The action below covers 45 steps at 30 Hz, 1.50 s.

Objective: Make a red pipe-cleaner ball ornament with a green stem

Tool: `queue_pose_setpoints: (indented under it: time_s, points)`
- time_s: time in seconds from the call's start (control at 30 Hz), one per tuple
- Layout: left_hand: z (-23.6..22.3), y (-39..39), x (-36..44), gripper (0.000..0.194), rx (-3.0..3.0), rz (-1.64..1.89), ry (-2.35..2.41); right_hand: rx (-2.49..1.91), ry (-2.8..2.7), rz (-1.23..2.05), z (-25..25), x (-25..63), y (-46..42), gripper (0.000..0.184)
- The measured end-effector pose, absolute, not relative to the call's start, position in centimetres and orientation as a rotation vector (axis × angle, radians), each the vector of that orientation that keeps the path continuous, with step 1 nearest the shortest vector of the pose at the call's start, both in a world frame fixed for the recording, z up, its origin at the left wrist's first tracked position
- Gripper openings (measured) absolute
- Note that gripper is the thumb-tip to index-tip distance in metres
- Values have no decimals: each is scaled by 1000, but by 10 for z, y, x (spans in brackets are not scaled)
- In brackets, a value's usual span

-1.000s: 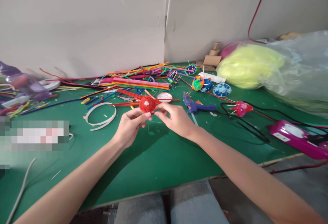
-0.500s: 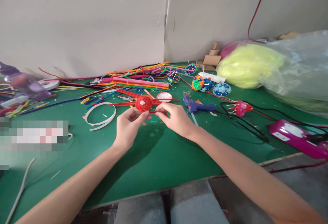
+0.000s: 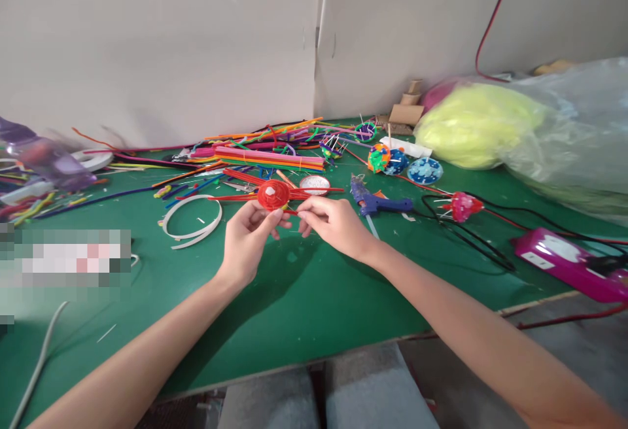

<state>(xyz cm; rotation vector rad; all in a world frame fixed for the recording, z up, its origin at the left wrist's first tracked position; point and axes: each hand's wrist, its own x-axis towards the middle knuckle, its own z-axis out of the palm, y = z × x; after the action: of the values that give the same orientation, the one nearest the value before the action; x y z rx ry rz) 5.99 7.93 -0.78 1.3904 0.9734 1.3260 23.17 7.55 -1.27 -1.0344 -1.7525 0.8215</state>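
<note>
Strand [image 3: 291, 212], red, pinched in right grip [image 3: 336, 226], end hidden; left grip [image 3: 248, 239] holds red coil [image 3: 275, 195], underside unseen.

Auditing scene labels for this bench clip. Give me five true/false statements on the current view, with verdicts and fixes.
1. The left hand holds a red pipe-cleaner coil. True.
2. The right hand pinches a blue pipe cleaner. False: it pinches a red pipe cleaner.
3. The blue glue gun lies on the green table. True.
4. The magenta power strip lies left of both hands. False: it lies to their right.
5. The white strip is curled into a loop. True.
</note>
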Motion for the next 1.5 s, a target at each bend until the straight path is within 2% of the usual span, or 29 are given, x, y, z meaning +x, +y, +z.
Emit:
queue_pose_setpoints:
  time_s: [0.37, 0.6, 0.77, 1.07, 1.2, 1.5]
  points:
    - [-7, 77, 59, 16, 1390, 1243, 943, -1039, -1716, 938, -10, 234, 77, 13]
    - [-8, 77, 59, 20, 1422, 1189, 998, -1137, -1828, 388, -13, 234, 73, 12]
    - [-10, 76, 60, 21, 1472, 1155, 1035, -1130, -1843, 238, -13, 233, 72, 13]
    - [-12, 77, 60, 20, 1487, 1162, 987, -1043, -1793, 438, -9, 231, 69, 6]
    - [-11, 76, 62, 20, 1478, 1159, 989, -1050, -1778, 421, -11, 229, 68, 4]
    - [-11, 74, 63, 21, 1473, 1110, 955, -916, -1862, -146, -20, 229, 70, 11]
